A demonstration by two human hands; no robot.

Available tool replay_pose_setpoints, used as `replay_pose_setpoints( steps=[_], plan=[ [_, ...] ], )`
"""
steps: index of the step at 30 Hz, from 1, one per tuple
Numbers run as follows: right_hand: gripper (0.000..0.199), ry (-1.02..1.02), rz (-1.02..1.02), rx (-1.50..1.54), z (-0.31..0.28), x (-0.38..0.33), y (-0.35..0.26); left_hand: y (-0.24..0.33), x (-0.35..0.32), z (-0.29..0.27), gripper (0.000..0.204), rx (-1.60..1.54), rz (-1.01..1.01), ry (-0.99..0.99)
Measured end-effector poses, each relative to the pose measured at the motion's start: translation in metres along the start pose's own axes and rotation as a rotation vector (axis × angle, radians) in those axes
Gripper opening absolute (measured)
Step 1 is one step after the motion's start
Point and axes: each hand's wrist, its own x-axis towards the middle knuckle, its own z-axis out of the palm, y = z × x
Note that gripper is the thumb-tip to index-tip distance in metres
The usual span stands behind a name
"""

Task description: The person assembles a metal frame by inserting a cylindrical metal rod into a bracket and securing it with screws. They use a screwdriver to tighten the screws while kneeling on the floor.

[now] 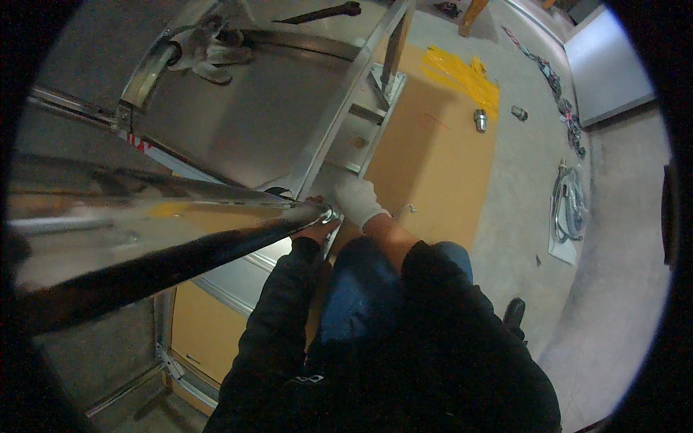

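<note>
A long shiny metal bar (216, 209) comes in large from the left and narrows to its far end near my hands. My bare left hand (315, 231) is under that end, skin showing on both sides of it, closed around the bar. Most of its fingers are hidden. Beside it, my right hand (356, 203), in a white glove, is closed at a metal frame rail (333, 137). What its fingers hold is out of sight. On the large metal panel (267, 108) beyond lie a dirty work glove (209, 52) and a dark wrench-like tool (317, 13).
Cardboard (426, 173) covers the floor right of the frame, with yellow plastic sheeting (462, 79) and a metal socket (481, 120) on it. Another metal fitting (519, 112) lies on the concrete. A bagged coiled hose (569, 206) and twisted cables (552, 76) lie along the right wall.
</note>
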Motion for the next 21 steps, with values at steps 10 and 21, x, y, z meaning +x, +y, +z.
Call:
replay_pose_setpoints(
  steps=[10,21],
  plan=[
    [0.015,-0.025,0.004,0.017,-0.018,0.001,-0.007,-0.015,0.000,0.017,0.079,0.196,0.057,0.083],
    [0.018,0.167,-0.056,0.031,0.007,0.002,0.005,0.012,0.003,0.001,0.076,0.228,0.017,0.010]
  ],
)
